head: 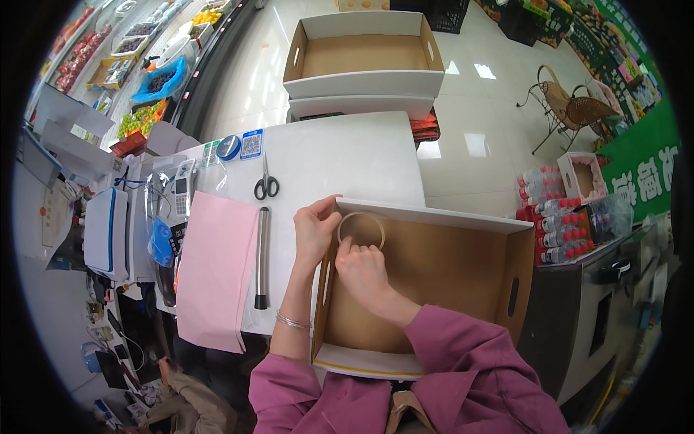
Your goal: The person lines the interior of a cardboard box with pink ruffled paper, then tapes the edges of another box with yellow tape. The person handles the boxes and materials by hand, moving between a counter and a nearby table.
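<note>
In front of me is a shallow white cardboard box [434, 276] with a brown inside and hand holes in its end walls. My left hand [316, 230] pinches its far left corner; a silver bangle circles that wrist. Over the box's inside near this corner, my right hand [363, 268] has its fingers curled around the lower edge of a thin, pale ring [383, 233], which looks like a roll of tape. The index finger points toward the left wall. My fingers hide the ring's lower part.
Scissors [266, 187], a metal tube with black ends [262, 257] and pink sheets [217, 271] lie on the white table [347, 146] to the left. Beyond it stand stacked white boxes [363, 81]. Bottles [561, 236] stand at right; another person's sleeve [190, 399] shows lower left.
</note>
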A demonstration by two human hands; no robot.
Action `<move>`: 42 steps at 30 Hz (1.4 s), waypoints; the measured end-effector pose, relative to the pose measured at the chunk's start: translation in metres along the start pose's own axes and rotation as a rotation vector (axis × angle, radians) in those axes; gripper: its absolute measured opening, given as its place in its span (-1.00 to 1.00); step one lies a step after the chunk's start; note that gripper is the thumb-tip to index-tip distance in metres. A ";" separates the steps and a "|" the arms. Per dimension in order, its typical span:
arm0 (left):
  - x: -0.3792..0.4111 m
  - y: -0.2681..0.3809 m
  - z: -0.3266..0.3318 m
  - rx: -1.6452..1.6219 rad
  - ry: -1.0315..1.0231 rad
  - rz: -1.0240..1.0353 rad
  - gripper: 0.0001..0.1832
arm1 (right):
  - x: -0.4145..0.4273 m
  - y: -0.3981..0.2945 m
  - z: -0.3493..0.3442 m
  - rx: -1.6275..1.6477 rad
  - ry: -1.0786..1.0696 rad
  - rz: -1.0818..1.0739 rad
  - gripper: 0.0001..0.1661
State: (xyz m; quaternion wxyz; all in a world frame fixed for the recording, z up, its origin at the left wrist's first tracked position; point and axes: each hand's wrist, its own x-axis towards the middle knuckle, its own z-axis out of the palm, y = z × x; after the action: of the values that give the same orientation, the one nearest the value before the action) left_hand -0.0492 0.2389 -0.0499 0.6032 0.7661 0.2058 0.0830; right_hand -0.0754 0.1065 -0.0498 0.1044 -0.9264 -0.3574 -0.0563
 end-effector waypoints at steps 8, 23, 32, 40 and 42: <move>-0.001 0.007 0.006 0.012 0.076 -0.005 -0.61 | 0.002 0.002 0.004 0.012 0.018 -0.038 -0.56; -0.003 0.002 0.014 0.177 0.181 0.064 -0.68 | 0.010 -0.003 0.014 0.335 0.031 0.074 -0.82; 0.004 0.012 0.018 0.227 0.225 0.103 -0.74 | 0.012 0.006 0.015 0.301 0.054 -0.004 -0.93; 0.011 -0.009 0.005 0.147 0.024 0.163 -0.67 | 0.008 0.008 0.020 0.188 0.032 0.129 -0.93; 0.011 -0.008 0.003 0.085 -0.009 0.156 -0.67 | 0.010 0.007 0.016 0.199 0.010 0.155 -0.88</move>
State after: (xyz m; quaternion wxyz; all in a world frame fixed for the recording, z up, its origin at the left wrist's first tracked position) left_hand -0.0403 0.2426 -0.0600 0.5626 0.8051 0.1464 0.1175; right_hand -0.0627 0.1115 -0.0649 0.2017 -0.9360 -0.2881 -0.0167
